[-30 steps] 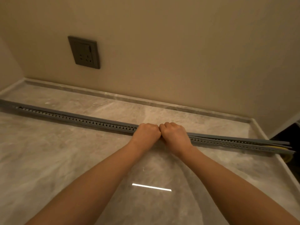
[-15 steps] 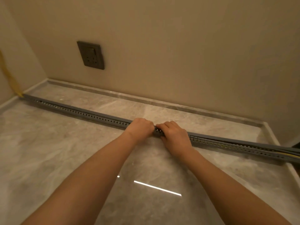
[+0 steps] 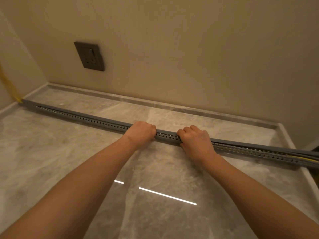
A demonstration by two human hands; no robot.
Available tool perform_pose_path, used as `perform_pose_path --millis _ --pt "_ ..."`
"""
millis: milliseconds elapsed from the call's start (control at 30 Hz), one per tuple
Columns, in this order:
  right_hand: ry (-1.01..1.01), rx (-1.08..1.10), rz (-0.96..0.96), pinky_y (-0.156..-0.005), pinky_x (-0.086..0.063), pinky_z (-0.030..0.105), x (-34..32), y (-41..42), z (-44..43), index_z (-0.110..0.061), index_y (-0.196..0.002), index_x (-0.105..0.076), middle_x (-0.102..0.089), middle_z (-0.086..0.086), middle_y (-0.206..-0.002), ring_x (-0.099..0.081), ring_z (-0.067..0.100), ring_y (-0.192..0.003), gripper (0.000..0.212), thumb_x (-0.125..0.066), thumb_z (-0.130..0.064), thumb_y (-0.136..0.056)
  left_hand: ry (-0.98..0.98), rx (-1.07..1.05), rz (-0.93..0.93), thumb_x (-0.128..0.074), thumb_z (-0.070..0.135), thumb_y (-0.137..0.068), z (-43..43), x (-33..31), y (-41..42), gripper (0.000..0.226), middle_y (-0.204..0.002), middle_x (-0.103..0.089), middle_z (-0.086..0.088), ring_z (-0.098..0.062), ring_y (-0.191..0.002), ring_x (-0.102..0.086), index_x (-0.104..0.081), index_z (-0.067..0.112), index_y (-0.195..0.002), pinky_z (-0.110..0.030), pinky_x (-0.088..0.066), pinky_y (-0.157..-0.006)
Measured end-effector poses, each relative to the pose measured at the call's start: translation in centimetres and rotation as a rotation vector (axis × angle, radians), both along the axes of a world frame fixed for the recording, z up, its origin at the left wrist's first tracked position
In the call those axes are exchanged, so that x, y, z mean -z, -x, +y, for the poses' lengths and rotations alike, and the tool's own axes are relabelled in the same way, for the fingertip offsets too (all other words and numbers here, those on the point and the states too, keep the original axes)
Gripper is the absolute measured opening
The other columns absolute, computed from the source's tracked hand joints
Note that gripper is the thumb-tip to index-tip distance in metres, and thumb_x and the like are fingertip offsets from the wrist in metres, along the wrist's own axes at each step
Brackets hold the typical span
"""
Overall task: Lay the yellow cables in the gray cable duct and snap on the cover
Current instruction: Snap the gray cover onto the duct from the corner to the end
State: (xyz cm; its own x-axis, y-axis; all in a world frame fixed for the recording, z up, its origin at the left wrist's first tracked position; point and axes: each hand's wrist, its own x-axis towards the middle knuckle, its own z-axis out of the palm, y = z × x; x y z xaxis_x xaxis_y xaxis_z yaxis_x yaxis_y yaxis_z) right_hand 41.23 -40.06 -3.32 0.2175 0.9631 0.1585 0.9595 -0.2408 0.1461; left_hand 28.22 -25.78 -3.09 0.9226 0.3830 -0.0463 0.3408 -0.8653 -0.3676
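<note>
A long gray perforated cable duct (image 3: 82, 119) lies across the marble floor from the left corner to the right edge. Its gray cover (image 3: 166, 132) sits on top along the left and middle; at the far right the cover (image 3: 269, 147) lifts off the duct. Yellow cables (image 3: 303, 159) show inside the duct at the right end, and a yellow cable (image 3: 9, 85) climbs the left wall. My left hand (image 3: 141, 135) and my right hand (image 3: 194, 140) grip the duct and cover from above, fingers curled over them, a short gap between them.
A dark wall socket (image 3: 89, 56) is set in the beige back wall. A marble skirting (image 3: 155, 100) runs along the wall foot behind the duct. A raised marble edge (image 3: 291, 144) borders the floor at the right, with a dark drop beyond.
My hands touched each other a second ago; now they are apart, the right one farther right along the duct. The view has swung left, showing the left corner.
</note>
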Motion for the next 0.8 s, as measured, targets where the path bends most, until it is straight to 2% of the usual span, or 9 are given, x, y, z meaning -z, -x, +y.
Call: perform_pose_path --millis 200,433,800 --pt "0.026 -0.013 0.025 -0.067 -0.038 0.03 -0.6 -0.1 0.6 -0.016 -0.104 -0.057 -0.063 0.003 -0.103 -0.055 0.022 -0.095 0.017 -0.055 -0.013 -0.087 0.009 0.008 -0.005 -0.041 0.032 -0.097 0.4 0.0 -0.2 0.031 -0.108 -0.065 -0.01 -0.028 -0.095 -0.061 -0.052 0.008 -0.113 -0.035 -0.046 -0.074" --pt "0.005 -0.034 0.022 -0.064 -0.032 0.028 -0.3 -0.3 0.7 -0.016 -0.104 -0.057 -0.063 0.002 -0.102 -0.055 0.022 -0.094 0.017 -0.055 -0.014 -0.087 -0.012 0.03 -0.035 -0.039 0.032 -0.098 0.4 0.5 0.3 0.03 -0.108 -0.064 -0.009 -0.026 -0.094 -0.061 -0.05 0.008 -0.113 -0.034 -0.044 -0.072" --pt "-0.06 -0.032 -0.012 -0.056 -0.034 0.029 0.4 0.2 -0.1 -0.015 -0.11 -0.054 -0.058 0.001 -0.106 -0.05 0.021 -0.096 0.024 -0.05 -0.008 -0.087 -0.089 0.104 -0.043 -0.035 0.023 -0.099 0.2 1.4 0.8 0.025 -0.108 -0.062 -0.009 -0.024 -0.094 -0.061 -0.05 0.007 -0.111 -0.034 -0.047 -0.074"
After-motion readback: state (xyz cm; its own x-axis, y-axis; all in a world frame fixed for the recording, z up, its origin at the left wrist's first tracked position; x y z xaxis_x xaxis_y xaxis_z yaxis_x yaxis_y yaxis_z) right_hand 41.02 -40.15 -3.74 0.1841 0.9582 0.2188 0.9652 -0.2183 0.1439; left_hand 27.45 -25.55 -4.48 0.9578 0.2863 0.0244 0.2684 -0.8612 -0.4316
